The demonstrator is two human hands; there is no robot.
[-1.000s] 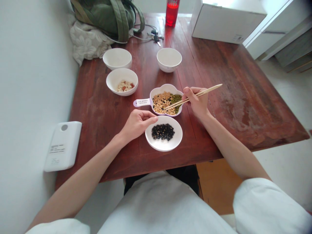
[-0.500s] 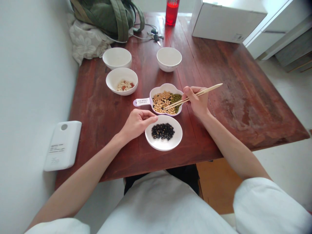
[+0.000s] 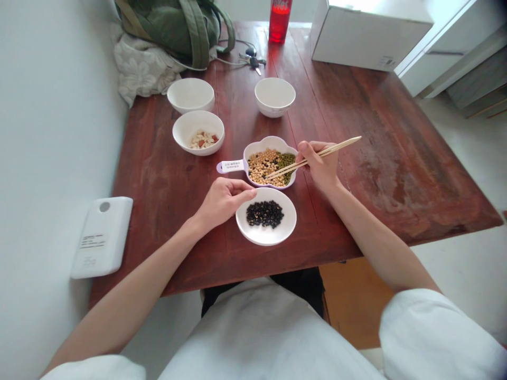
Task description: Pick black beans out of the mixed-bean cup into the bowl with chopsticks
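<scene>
My right hand (image 3: 320, 162) is closed around a pair of wooden chopsticks (image 3: 340, 144). Their tips rest among the yellow soybeans (image 3: 263, 161) in a flower-shaped dish (image 3: 269, 140) with a labelled handle. Green beans (image 3: 287, 160) lie on the dish's right side, and some black beans are mixed in with the soybeans. Just in front of the dish stands a white bowl (image 3: 266, 237) holding a heap of black beans (image 3: 264, 214). My left hand (image 3: 227, 199) pinches this bowl's upper left rim between thumb and fingers.
A bowl of pale and reddish-brown nuts (image 3: 204, 139) and two more white bowls (image 3: 190, 96) (image 3: 274, 97) stand farther back. Behind them are keys (image 3: 254, 62), a green bag (image 3: 170, 31), a red bottle (image 3: 279, 21) and a white box (image 3: 368, 37). A white power bank (image 3: 102, 237) leans at left.
</scene>
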